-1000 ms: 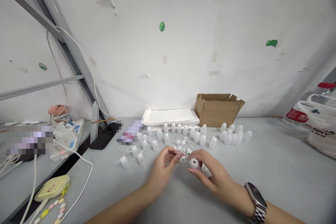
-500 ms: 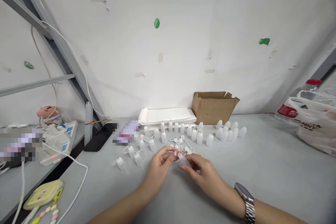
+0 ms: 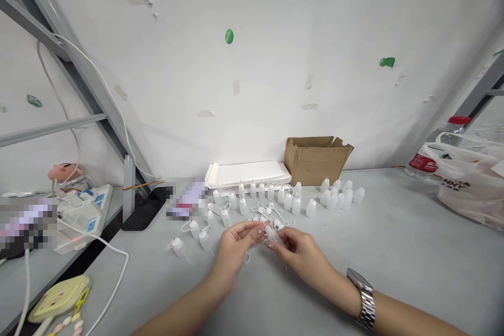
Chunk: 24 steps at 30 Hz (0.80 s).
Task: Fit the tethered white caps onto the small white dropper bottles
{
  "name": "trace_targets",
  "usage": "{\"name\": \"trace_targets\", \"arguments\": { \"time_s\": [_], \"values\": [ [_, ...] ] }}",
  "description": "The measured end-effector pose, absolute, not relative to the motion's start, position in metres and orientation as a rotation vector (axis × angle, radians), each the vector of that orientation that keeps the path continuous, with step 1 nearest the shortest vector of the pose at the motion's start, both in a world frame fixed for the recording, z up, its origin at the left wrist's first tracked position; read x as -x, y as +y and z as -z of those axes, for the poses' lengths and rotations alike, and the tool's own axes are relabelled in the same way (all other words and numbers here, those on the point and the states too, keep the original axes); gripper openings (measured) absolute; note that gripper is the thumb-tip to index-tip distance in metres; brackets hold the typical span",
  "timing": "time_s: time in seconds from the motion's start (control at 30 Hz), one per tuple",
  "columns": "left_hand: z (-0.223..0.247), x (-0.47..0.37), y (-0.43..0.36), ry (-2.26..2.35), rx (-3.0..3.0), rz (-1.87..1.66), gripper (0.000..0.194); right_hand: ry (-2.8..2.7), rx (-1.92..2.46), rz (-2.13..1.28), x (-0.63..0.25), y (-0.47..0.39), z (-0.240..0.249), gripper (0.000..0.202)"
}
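Note:
My right hand [image 3: 300, 248] holds a small translucent bottle [image 3: 274, 236] on its side, tilted with its neck toward the left. At that neck, the fingers of my left hand [image 3: 236, 245] are pinched on a small white cap, mostly hidden by the fingertips. A thin loop hangs below my left fingers. Just behind my hands lies a loose pile of white caps with straps [image 3: 268, 211]. Several capped bottles [image 3: 243, 206] stand behind and to the left, and several uncapped bottles [image 3: 340, 200] stand grouped at the back right.
White flat trays [image 3: 248, 173] and an open cardboard box [image 3: 318, 161] stand against the wall. On the left are a blurred phone-like object [image 3: 188, 199], a black pouch [image 3: 147, 210], a white cable and a yellow device [image 3: 61, 296]. A plastic bag [image 3: 472, 189] and large bottle [image 3: 423, 160] stand right.
The view has shifted slightly, moving the scene left. My left fingers have come closer round the bottle's neck, and a strap loop now shows below my left hand.

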<state>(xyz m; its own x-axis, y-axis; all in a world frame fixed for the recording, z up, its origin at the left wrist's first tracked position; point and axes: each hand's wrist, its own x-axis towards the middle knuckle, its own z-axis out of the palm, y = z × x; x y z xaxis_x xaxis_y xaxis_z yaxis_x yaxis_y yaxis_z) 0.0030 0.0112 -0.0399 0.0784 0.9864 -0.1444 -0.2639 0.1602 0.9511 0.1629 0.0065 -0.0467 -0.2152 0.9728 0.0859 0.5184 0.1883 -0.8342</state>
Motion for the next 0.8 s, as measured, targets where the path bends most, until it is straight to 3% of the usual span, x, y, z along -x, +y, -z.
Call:
{"name": "trace_targets", "arguments": {
  "time_s": [0.8],
  "values": [
    [0.0461,-0.0010,0.0150,1.021,-0.902,-1.174,0.028,-1.856,1.374,-0.871,-0.1630,0.0049,0.0498,0.020]
  ]
}}
